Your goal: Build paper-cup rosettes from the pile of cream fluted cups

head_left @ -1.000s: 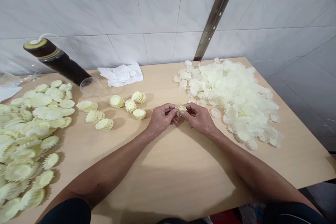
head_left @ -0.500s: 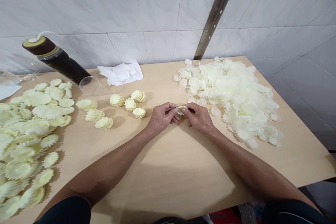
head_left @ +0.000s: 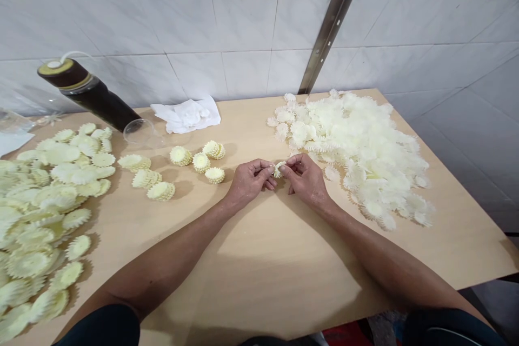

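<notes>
Between my two hands is a small pale yellow scalloped disc (head_left: 278,170), shaped like a flower's ring of petals. My left hand (head_left: 252,181) pinches its left side between thumb and fingers. My right hand (head_left: 305,179) pinches the right side, with the thumb over the near face. The fingers hide part of the disc, so I cannot tell whether it is one layer or several. To the left of my hands stand short stacks of yellow scalloped discs (head_left: 181,155). Just right of my right hand lies a spread heap of thin, whiter scalloped discs (head_left: 360,146).
A large pile of yellow scalloped pieces (head_left: 52,194) covers the table's left side. Behind it a dark bottle (head_left: 101,100) stands near a clear round lid (head_left: 140,132). Crumpled white tissue (head_left: 188,114) lies at the back. A metal bracket (head_left: 330,32) is fixed to the tiled wall.
The disc between my fingers has turned to a steeper tilt. My right hand has shifted slightly upward, while my left hand has hardly moved. The stacks and heaps are unchanged.
</notes>
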Demonstrator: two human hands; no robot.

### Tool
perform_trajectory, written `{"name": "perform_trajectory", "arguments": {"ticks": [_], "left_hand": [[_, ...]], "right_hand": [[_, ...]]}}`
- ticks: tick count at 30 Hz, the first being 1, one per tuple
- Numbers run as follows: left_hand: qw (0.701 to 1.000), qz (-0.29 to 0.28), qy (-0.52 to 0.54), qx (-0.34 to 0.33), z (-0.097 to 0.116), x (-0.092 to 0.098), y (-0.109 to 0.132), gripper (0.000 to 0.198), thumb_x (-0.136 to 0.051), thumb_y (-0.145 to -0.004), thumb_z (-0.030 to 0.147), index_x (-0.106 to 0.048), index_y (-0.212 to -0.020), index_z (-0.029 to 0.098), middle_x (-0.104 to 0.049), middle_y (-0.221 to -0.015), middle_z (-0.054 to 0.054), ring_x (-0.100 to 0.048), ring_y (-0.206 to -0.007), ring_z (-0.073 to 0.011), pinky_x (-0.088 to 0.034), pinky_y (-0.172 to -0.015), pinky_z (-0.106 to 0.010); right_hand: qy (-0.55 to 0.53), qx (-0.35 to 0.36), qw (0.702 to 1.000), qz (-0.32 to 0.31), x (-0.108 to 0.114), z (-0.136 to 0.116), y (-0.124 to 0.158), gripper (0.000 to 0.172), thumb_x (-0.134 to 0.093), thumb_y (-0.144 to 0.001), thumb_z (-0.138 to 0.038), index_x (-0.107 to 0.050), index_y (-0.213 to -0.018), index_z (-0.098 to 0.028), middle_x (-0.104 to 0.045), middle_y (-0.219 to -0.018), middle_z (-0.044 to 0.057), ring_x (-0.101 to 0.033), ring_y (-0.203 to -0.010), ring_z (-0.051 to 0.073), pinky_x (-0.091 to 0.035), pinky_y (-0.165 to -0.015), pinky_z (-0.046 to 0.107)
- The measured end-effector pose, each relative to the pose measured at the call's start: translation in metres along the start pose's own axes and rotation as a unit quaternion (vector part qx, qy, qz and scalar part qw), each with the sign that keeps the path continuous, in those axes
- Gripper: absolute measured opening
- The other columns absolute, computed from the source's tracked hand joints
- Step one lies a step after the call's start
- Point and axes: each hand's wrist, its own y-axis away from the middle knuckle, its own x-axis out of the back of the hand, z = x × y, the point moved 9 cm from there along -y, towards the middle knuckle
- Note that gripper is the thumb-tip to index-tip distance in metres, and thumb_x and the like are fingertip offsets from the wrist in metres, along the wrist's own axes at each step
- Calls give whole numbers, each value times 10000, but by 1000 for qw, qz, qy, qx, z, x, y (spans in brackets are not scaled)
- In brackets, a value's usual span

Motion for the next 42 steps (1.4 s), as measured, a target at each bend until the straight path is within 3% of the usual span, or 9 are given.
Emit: {"name": "perform_trajectory", "arguments": {"ticks": [4,8,11,25,30,33,38,42], "left_hand": [[1000,3,9,-7,2,0,0,374,-832,-854,479,-727,-953,134,-760,-681,-51,-729,-586,-159,-601,-579,-254],[1000,4,10,-10,3,1,0,392,-834,-847,494,-722,-961,135,-762,-680,-50,-729,-584,-160,-598,-575,-254],[1000,3,12,-3,0,1,-1,416,-843,-832,506,-727,-974,133,-762,-676,-51,-729,-578,-163,-592,-565,-252],[1000,0,5,-8,2,1,0,428,-819,-865,536,-702,-964,136,-762,-697,-59,-721,-576,-154,-596,-582,-255],[999,8,-16,-28,9,1,5,445,-838,-853,543,-729,-983,131,-764,-721,-63,-736,-620,-170,-607,-601,-269],[999,20,-19,-19,8,3,6,458,-834,-851,568,-727,-917,128,-757,-699,-66,-722,-594,-163,-596,-584,-264],[998,44,34,-5,4,8,3,487,-855,-815,598,-696,-866,140,-764,-683,-67,-704,-561,-152,-597,-590,-268],[998,46,47,-11,2,8,1,495,-849,-815,615,-677,-865,153,-765,-683,-58,-699,-552,-145,-601,-600,-271]], "right_hand": [[29,19,999,12,1,-3,0,367,-805,-872,-542,-659,-868,-205,-645,-741,-5,-541,-439,105,-482,-351,250],[60,42,997,6,1,-2,-2,314,-777,-900,-518,-801,-912,-205,-720,-920,59,-583,-485,107,-511,-376,252],[47,46,998,13,2,-2,-2,323,-782,-893,-530,-828,-888,-210,-720,-935,64,-586,-493,111,-527,-391,262],[65,77,995,5,-1,-11,3,347,-691,-978,-536,-721,-873,-207,-713,-935,63,-605,-554,125,-517,-447,263],[124,143,982,19,-1,-19,6,265,-680,-989,-453,-737,-868,-225,-723,-920,80,-672,-715,192,-536,-499,277],[139,169,976,21,-2,-25,7,259,-668,-993,-432,-724,-849,-224,-719,-902,80,-670,-709,193,-535,-502,283],[40,30,999,5,0,-5,-1,354,-682,-965,-558,-644,-889,-215,-651,-781,13,-599,-464,131,-532,-435,286],[-32,-23,999,-19,-2,4,-4,448,-714,-919,-651,-604,-910,-216,-613,-747,-22,-643,-469,142,-560,-447,284]]}}
